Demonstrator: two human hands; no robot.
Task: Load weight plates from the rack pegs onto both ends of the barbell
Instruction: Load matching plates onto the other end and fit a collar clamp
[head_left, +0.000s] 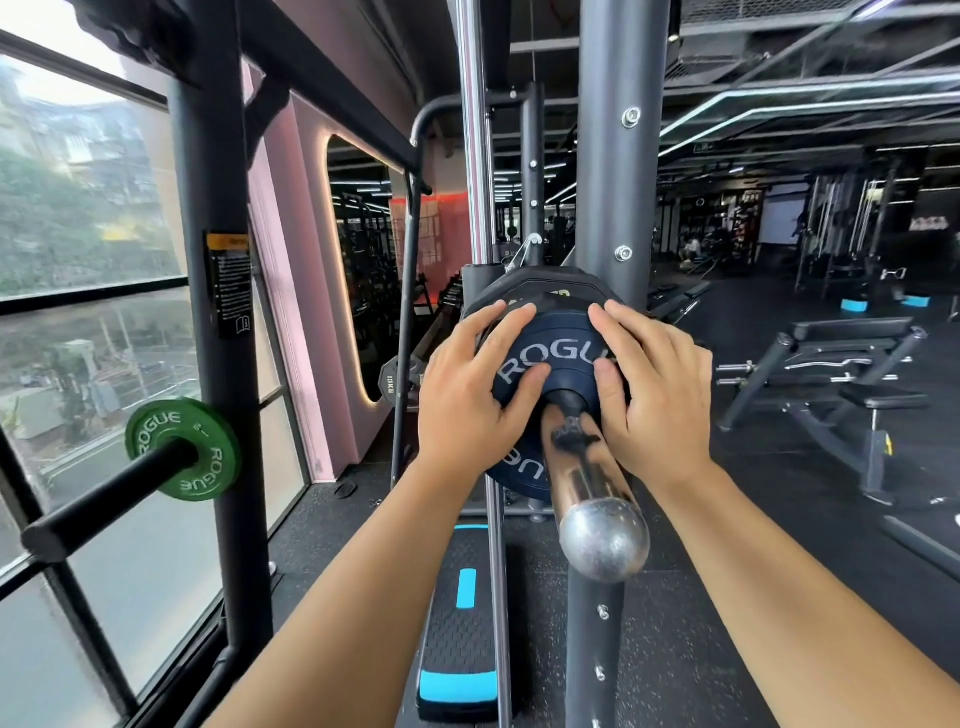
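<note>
Navy rubber, lettered ROGUE, is showing between two flat palms: the blue weight plate (540, 364) is sitting on the chrome barbell sleeve (587, 478), close against a black plate (540, 288) behind it. The left hand (467, 395) is pressing its left face with fingers spread, and the right hand (654, 389) is pressing the right side the same way, neither one curling around the rim. A green ROGUE plate (183, 449) is hanging on a black rack peg (104, 499) at left, well apart.
</note>
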